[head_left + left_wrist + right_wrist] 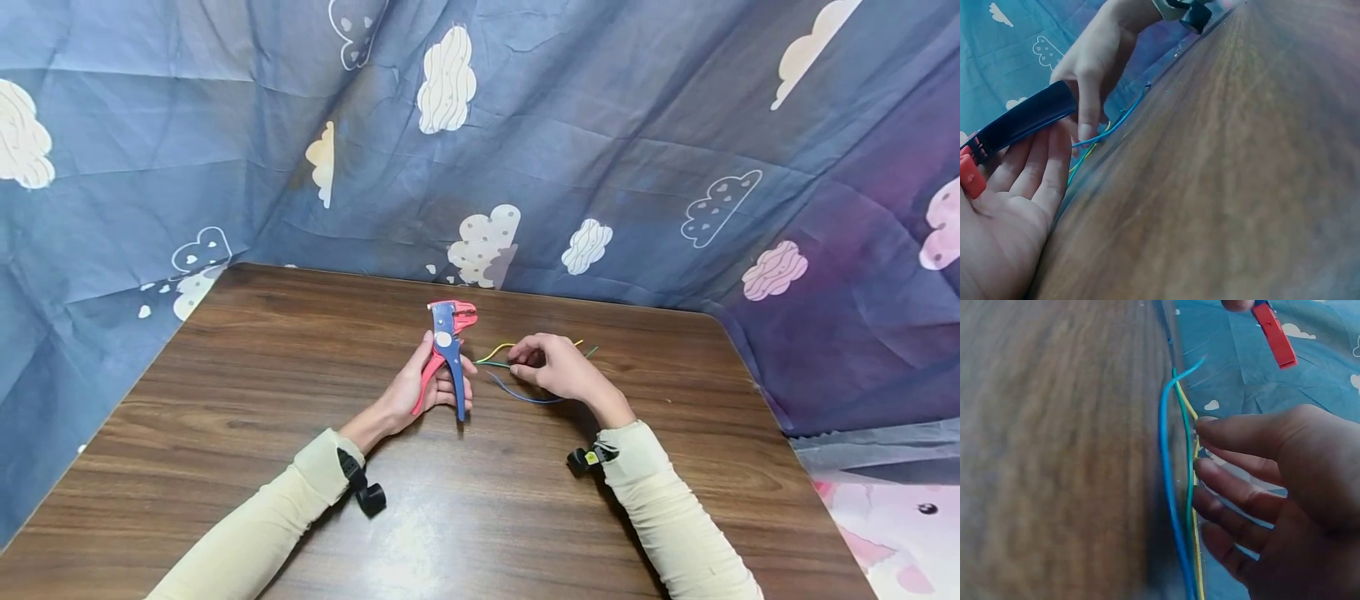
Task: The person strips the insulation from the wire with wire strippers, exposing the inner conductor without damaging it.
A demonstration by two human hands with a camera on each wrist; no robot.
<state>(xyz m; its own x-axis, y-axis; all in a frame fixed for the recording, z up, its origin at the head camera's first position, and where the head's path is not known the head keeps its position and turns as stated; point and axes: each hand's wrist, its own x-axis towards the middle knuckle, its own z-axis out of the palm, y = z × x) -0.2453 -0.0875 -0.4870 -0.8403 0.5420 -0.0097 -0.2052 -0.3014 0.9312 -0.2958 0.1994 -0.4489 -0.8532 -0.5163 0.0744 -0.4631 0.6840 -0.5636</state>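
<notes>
Clearly, we saw the left hand (405, 390) of the person under a pliers-shaped tool of blue and red parts (447, 350), at about seven o'clock from the middle of the head view. The thumb rested at the side of the red handle and the fingers lay behind the blue one, so the hand gripped the tool loosely between them. The head of the tool was directed to twelve o'clock, and its two handles stood apart toward six o'clock. At three o'clock from the tool, we observed the right hand (553, 364), its fingers half bent and somewhat spread. Their tips were at a thin yellow wire (1186, 402); whether they pinched it or only touched it, we could not tell. Just beside it we found a thin green wire (1187, 444), and a curved blue wire (1164, 444) was at four o'clock from the tool. Beyond the brown wood-grained table (225, 383), at twelve o'clock, we noticed a dark blue cloth with printed clouds (600, 150).
</notes>
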